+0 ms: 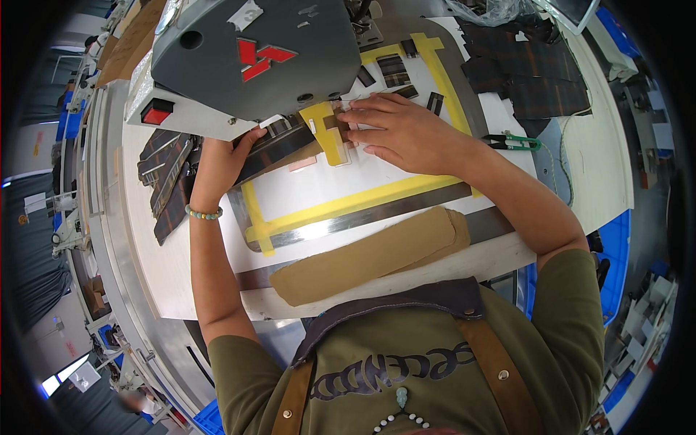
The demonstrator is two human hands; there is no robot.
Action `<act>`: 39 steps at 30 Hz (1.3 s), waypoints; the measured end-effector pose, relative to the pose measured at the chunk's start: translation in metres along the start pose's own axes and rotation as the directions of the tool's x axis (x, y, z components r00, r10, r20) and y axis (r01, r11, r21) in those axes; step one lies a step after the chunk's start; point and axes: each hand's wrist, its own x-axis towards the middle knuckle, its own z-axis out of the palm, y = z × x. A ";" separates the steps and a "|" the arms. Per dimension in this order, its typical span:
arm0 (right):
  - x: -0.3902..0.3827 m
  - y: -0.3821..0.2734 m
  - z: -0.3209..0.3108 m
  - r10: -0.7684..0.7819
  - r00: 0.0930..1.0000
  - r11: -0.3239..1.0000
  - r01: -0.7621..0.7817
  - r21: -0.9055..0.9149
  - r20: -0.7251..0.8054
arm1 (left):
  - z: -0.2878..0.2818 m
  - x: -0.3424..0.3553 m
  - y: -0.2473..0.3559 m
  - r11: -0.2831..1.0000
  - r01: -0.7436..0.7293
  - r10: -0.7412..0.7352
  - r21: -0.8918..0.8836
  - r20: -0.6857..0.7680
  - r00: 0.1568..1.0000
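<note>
My left hand [230,154] reaches in under the grey machine head [268,72]. Its thumb lies along a dark plaid fabric strip [279,151], and the machine hides the other fingers. My right hand [406,132] has its fingers stretched out, with the tips at a small clear and yellow-taped piece [325,130]. That piece sits at the strip's right end. Beneath both hands is a white work sheet [377,170] edged with yellow tape. Small dark plaid pieces [394,70] lie on the sheet, beyond my right hand.
Plaid fabric is piled at the far right [536,72] and on the left [168,174]. Green-handled thread snips [513,142] lie by my right forearm. Long brown cardboard pieces [362,257] rest along the near table edge. A blue bin [616,268] stands below, on the right.
</note>
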 end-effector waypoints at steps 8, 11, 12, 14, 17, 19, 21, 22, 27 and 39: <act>0.002 -0.001 0.000 0.006 1.000 1.000 -0.006 0.003 0.010 | 0.014 0.008 0.005 0.984 -0.026 0.025 -0.177 -0.011 1.000; -0.001 0.001 0.000 0.016 1.000 1.000 -0.016 -0.006 0.003 | 0.024 0.011 0.031 0.982 0.160 -0.155 -0.101 0.056 0.986; 0.000 0.001 -0.001 0.009 1.000 1.000 -0.009 0.001 -0.008 | 0.027 0.011 0.026 0.982 0.158 -0.153 -0.100 0.053 0.987; 0.002 0.002 -0.001 -0.003 1.000 1.000 0.003 0.010 -0.020 | 0.034 0.009 0.009 0.987 0.146 -0.144 -0.066 0.029 0.989; 0.000 0.005 -0.004 -0.017 0.999 0.998 0.020 0.064 -0.045 | 0.043 0.008 0.002 0.999 0.049 -0.050 -0.020 -0.031 0.998; -0.002 0.005 -0.011 0.201 0.979 0.925 -0.189 0.331 -0.002 | 0.046 0.007 0.001 0.998 -0.063 0.062 -0.009 -0.076 0.995; -0.004 0.011 -0.009 0.139 0.989 0.952 -0.123 0.281 -0.040 | 0.049 0.006 0.002 0.999 -0.050 0.052 0.020 -0.095 0.994; -0.003 0.014 -0.009 0.077 0.994 0.972 -0.058 0.228 -0.077 | 0.050 0.006 0.000 0.999 -0.048 0.049 0.017 -0.096 0.994; 0.002 0.005 -0.007 -0.012 0.997 0.994 0.020 0.103 -0.081 | 0.049 0.007 -0.003 0.997 -0.079 0.078 -0.018 -0.072 0.994; -0.001 0.006 -0.003 -0.006 0.998 1.000 0.005 0.008 0.059 | 0.056 0.009 -0.010 0.993 -0.119 0.121 0.019 -0.090 0.989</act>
